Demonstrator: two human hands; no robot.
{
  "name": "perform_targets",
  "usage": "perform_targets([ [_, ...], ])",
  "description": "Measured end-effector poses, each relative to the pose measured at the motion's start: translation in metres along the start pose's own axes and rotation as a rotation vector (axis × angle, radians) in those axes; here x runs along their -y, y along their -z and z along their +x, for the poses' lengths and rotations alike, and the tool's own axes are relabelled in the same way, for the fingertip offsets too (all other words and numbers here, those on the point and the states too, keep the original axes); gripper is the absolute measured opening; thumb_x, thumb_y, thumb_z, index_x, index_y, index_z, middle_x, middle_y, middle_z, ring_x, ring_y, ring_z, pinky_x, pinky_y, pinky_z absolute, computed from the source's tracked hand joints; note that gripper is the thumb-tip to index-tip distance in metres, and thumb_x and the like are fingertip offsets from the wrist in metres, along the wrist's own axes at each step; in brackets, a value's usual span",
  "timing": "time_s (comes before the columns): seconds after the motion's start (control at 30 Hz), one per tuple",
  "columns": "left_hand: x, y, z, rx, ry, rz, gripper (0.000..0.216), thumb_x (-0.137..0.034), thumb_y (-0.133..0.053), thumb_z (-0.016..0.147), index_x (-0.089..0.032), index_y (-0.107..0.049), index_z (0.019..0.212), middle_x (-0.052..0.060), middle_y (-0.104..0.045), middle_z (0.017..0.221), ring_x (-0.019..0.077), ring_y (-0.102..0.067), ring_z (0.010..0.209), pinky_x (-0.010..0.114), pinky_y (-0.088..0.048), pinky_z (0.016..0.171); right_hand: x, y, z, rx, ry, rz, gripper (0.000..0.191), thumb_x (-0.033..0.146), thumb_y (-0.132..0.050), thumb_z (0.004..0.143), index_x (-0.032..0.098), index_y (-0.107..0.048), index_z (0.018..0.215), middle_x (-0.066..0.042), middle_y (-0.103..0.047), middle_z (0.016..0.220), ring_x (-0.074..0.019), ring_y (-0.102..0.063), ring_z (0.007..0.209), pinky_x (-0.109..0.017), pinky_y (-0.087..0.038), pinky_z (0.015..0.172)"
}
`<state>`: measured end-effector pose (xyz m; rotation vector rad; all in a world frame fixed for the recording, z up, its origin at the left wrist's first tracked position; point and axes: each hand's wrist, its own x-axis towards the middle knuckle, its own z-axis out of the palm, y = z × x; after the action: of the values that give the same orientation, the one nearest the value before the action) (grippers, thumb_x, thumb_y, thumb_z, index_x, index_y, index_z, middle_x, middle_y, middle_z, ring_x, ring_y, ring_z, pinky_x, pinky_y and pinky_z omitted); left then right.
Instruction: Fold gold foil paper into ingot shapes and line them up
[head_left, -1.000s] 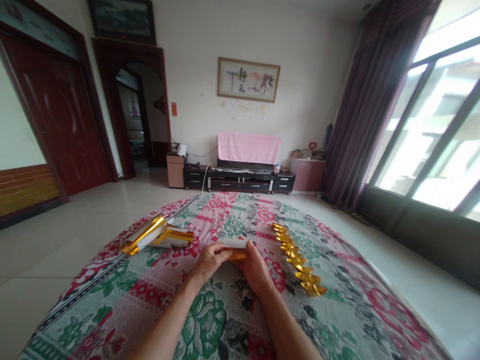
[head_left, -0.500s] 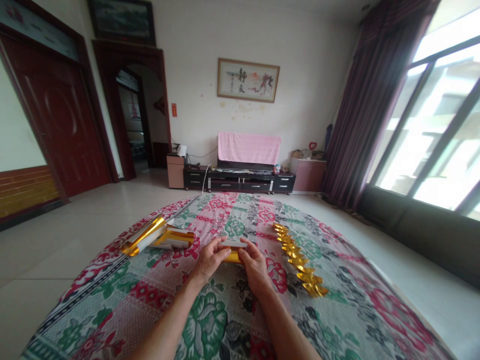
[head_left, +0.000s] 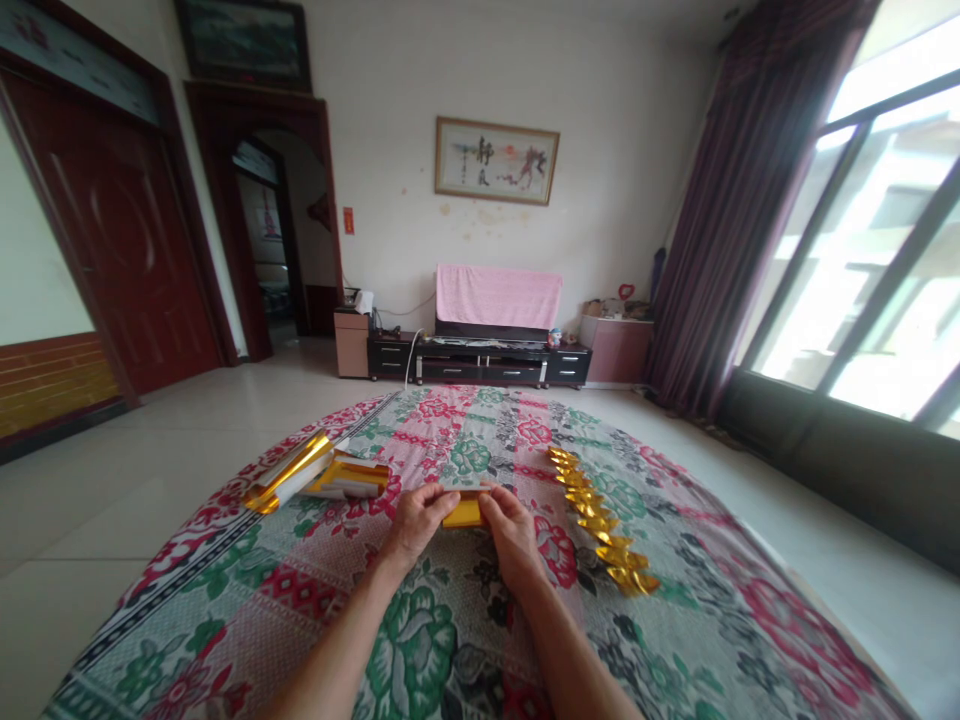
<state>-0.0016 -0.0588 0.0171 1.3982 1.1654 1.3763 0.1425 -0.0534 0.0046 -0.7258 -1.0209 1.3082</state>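
The left hand (head_left: 416,515) and the right hand (head_left: 510,520) hold a small sheet of gold foil paper (head_left: 463,513) between them, centred before the person over the round surface (head_left: 412,640). The left fingers pinch its left end, thumb on the near side; the right fingers grip the right end in the same way. The sheet's shiny gold face is turned toward the person, and a thin pale strip runs along its far edge. (Whether its underside touches the cloth is hard to tell.)

A floral tablecloth (head_left: 675,560) in red, green and grey covers the surface. On it, to the right of the right hand and apart from it, folded gold foil ingots (head_left: 596,525) lie in a slanting row, set close together, their ends pointed. On the left, beyond the left hand, are a longer gold foil roll (head_left: 289,475) and, just beside it, a shorter gold foil roll (head_left: 349,475), both showing pale inner sides.

Farther off, a pink cloth (head_left: 499,295) is draped above a black TV stand (head_left: 480,365), and a framed calligraphy picture (head_left: 496,160) hangs on the wall.
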Motion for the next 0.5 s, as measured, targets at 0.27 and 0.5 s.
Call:
perform_targets([
  [0.27,-0.0002,0.0002,0.0008,-0.052,-0.052,0.122,0.033,-0.046,-0.058,0.069,-0.014,-0.064,0.069,-0.001,-0.056,0.056,0.012,-0.05,0.055,0.022,-0.038,0.054,-0.0003,0.0002,0.0007,-0.065,-0.009,-0.023,0.029,0.037,-0.068,0.063,0.019,-0.066,0.086,0.0,-0.066,0.079,-0.0164,-0.058,0.07,-0.027,-0.046,0.066],
  [0.5,-0.0015,0.0,0.0006,-0.068,-0.081,0.177,0.032,-0.046,-0.056,0.069,-0.015,-0.065,0.067,-0.001,-0.057,0.056,0.0131,-0.05,0.055,0.022,-0.037,0.054,0.0052,-0.0025,-0.0014,-0.079,-0.008,-0.027,0.026,0.035,-0.068,0.064,0.02,-0.067,0.085,0.001,-0.066,0.075,-0.0152,-0.057,0.067,-0.026,-0.045,0.064],
])
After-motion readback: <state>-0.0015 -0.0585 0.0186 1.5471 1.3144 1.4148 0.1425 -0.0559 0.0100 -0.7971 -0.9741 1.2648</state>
